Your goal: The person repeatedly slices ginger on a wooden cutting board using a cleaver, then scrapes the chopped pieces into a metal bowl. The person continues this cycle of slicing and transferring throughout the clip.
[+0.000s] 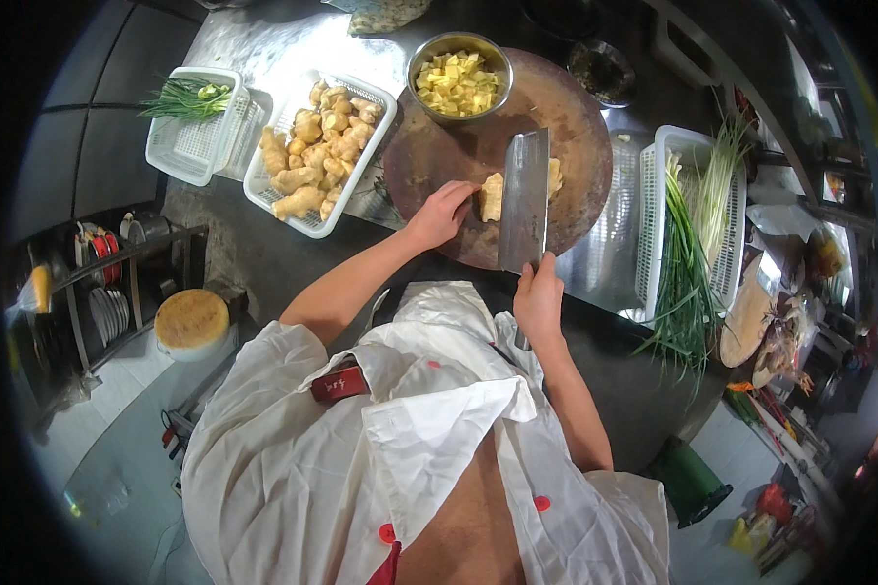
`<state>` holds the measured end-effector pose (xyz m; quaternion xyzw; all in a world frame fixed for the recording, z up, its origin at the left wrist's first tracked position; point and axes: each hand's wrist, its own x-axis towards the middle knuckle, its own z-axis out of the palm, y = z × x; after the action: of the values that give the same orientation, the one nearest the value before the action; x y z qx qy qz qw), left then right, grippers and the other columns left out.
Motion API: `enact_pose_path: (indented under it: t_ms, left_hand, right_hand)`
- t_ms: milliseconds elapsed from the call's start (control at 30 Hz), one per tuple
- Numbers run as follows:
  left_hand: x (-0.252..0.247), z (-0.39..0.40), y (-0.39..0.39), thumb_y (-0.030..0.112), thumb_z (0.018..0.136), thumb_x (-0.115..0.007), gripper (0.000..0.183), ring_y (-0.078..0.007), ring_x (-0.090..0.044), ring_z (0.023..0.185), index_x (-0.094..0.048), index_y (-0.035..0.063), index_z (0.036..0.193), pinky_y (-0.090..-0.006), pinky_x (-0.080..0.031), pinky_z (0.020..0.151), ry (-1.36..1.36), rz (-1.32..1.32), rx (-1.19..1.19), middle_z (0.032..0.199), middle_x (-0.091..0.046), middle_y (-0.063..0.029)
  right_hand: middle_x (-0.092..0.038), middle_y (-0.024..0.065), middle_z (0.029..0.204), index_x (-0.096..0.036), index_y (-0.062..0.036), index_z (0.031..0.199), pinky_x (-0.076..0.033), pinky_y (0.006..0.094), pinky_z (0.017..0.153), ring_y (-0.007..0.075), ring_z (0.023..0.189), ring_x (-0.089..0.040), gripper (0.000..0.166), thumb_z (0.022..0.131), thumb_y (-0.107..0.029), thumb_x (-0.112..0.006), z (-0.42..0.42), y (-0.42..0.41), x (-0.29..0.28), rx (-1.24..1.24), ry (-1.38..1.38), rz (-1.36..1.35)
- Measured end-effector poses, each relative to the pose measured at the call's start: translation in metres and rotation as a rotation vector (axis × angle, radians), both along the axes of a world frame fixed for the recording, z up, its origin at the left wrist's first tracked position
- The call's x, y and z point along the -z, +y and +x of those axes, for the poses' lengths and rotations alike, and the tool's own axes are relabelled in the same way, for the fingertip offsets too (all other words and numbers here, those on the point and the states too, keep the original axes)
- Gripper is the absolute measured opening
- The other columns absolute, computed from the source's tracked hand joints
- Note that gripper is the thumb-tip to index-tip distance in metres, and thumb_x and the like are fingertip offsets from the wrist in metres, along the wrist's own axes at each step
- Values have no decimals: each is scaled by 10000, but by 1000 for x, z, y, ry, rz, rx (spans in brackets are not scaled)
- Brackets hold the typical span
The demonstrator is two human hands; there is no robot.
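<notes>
A piece of ginger root (491, 197) lies on the round wooden chopping board (585, 146). My left hand (443, 212) has its fingertips at that piece's left edge. In my right hand (538, 296) is the handle of a broad-bladed cleaver (523, 201). Its blade passes over the board between the left piece and another bit of ginger (555, 178), and hides part of what lies beneath. Whether the edge touches ginger cannot be made out. At the board's far edge stands a metal bowl (415, 77) filled with cut yellow ginger chunks (461, 82).
To the left, a white plastic basket (309, 227) holds whole ginger roots (322, 150). Beyond it a smaller basket (179, 157) carries green scallions (190, 99). Long scallions (684, 256) overhang another white basket (651, 219) at right. A dark metal bowl (601, 72) stands behind the board.
</notes>
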<state>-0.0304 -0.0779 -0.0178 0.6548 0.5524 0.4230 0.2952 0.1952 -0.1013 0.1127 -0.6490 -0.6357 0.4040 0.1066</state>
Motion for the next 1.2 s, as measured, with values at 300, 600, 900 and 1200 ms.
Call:
enact_pose_path:
  t_ms: [300, 600, 900, 1200]
  left_hand:
    - [2, -12, -5, -88, 793, -660, 388, -374, -595, 1067, -635, -10, 1173, -443, -493, 947, 205, 157, 55, 1134, -608, -164]
    - [0, -15, -5, -92, 754, -656, 456, -378, -586, 1105, -627, -15, 1203, -446, -487, 949, 191, 189, 28, 1166, -601, -172]
    - [4, -16, -11, -91, 730, -642, 500, -362, -576, 1156, -627, -21, 1224, -463, -459, 989, 192, 213, 49, 1189, -611, -160]
    - [-7, -13, -12, -44, 705, -662, 669, -379, -525, 1243, -548, 1, 1362, -484, -429, 1052, 364, 150, 244, 1329, -551, -183]
  right_hand:
    - [-624, 367, 797, -419, 16, 1061, -437, 636, 695, 583, 818, -601, 175, 1015, -113, -528, -5, -12, 9, -51, -46, -21]
    - [-625, 362, 770, -416, 52, 1032, -453, 629, 662, 568, 783, -614, 182, 1001, -79, -538, -15, -12, 6, -86, -156, 27]
    - [-630, 353, 755, -399, 38, 1019, -494, 611, 659, 544, 773, -639, 159, 998, -58, -525, -43, -36, 34, -72, -249, -20]
    - [-656, 344, 802, -382, 30, 1066, -536, 590, 713, 539, 806, -660, 145, 969, -42, -462, -61, -39, 22, -132, -290, -46]
